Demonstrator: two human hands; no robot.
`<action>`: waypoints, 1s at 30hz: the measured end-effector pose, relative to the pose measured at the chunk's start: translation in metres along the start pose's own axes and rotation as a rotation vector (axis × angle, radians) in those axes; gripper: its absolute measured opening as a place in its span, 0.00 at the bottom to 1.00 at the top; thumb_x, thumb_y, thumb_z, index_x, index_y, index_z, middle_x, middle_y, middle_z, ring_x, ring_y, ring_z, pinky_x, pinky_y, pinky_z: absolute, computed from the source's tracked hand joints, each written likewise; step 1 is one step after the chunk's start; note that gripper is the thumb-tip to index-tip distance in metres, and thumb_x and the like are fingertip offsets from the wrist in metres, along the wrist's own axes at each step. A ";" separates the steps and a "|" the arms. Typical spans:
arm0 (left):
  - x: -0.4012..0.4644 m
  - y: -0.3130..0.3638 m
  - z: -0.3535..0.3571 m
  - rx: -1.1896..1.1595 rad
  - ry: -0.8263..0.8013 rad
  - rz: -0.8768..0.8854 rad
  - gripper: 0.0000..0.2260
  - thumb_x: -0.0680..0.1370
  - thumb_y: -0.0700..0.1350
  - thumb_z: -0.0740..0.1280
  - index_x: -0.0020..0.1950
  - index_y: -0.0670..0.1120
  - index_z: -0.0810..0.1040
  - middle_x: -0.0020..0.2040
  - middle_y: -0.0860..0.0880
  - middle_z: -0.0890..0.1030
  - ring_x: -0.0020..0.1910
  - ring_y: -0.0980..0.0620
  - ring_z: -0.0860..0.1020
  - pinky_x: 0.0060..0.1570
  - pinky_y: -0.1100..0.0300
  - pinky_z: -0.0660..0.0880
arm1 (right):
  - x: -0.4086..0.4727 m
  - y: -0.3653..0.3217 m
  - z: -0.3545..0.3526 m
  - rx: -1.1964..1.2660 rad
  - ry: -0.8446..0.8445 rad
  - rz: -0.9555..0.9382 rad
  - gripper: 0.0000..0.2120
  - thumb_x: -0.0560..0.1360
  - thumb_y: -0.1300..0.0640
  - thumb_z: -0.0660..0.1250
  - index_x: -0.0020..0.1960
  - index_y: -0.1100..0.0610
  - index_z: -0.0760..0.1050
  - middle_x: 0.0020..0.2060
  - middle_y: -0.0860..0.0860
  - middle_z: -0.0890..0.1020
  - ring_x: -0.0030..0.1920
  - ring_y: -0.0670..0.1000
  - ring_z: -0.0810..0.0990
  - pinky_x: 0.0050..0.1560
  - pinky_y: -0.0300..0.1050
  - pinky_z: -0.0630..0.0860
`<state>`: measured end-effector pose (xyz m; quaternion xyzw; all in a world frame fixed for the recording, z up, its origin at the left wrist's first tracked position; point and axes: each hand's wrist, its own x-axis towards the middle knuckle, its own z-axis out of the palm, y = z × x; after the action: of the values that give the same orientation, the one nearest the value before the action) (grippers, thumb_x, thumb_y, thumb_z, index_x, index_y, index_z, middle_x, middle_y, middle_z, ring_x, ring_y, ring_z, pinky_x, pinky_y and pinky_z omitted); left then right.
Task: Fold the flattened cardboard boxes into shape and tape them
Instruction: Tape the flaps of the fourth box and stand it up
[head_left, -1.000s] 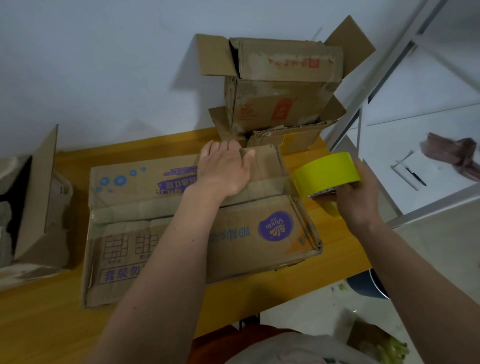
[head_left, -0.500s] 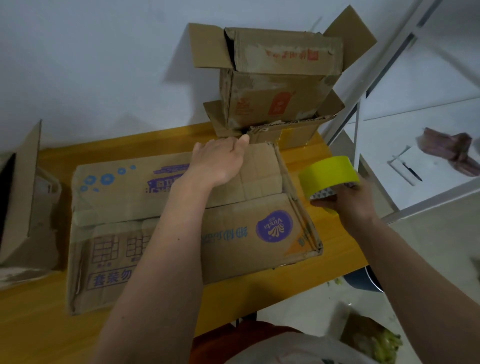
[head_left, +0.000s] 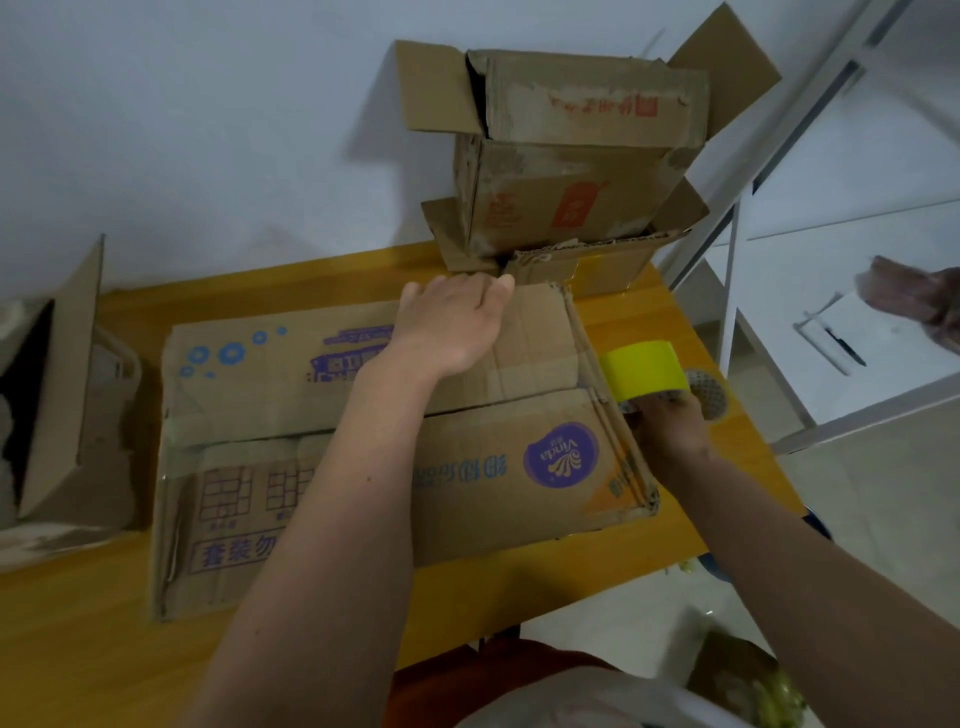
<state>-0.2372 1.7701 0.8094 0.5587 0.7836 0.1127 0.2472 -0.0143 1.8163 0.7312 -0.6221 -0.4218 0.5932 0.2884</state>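
Left hand: I see my left hand (head_left: 457, 325) laid flat, palm down, fingers straight and close together, pressing on the far top flap of the big cardboard box (head_left: 363, 441).
Right hand: my right hand (head_left: 670, 423) grips the yellow tape roll (head_left: 644, 373), fingers curled round it, right at the box's right edge.
Big cardboard box: it lies on the yellow table (head_left: 104, 649), top flaps folded down, the seam between them running left to right; blue print and a purple round logo show on top.
Tape roll: yellow, held just beside the right end of the seam; I cannot tell whether tape is already stuck to the box.
Stacked boxes: two worn boxes (head_left: 566, 156) stand at the table's far edge against the wall, flaps open, the upper one sitting in the lower.
Left box: another open box (head_left: 62, 395) sits at the table's left end.
White shelf: a white shelf (head_left: 857, 322) stands to the right of the table.
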 end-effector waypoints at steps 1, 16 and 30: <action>0.000 -0.001 0.001 0.010 0.012 0.007 0.23 0.85 0.55 0.42 0.72 0.49 0.68 0.72 0.48 0.70 0.72 0.47 0.64 0.69 0.51 0.56 | -0.001 0.002 0.001 0.035 -0.005 0.042 0.12 0.80 0.68 0.57 0.38 0.61 0.67 0.27 0.53 0.76 0.25 0.48 0.75 0.26 0.41 0.72; -0.014 0.014 0.030 0.232 0.104 0.125 0.23 0.84 0.53 0.47 0.79 0.51 0.52 0.78 0.51 0.56 0.77 0.49 0.52 0.76 0.51 0.41 | -0.083 -0.030 0.017 -0.512 -0.090 -0.698 0.17 0.80 0.64 0.58 0.68 0.58 0.69 0.59 0.47 0.76 0.61 0.43 0.74 0.54 0.26 0.69; -0.021 0.010 0.034 0.256 0.141 0.131 0.23 0.84 0.54 0.49 0.79 0.55 0.52 0.79 0.53 0.55 0.77 0.49 0.50 0.75 0.48 0.38 | -0.082 -0.023 0.035 -1.279 -0.189 -0.777 0.30 0.82 0.45 0.47 0.78 0.61 0.46 0.78 0.54 0.43 0.77 0.50 0.43 0.75 0.42 0.45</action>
<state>-0.2063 1.7510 0.7901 0.6264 0.7687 0.0670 0.1104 -0.0479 1.7510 0.7874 -0.4214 -0.8958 0.1393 0.0221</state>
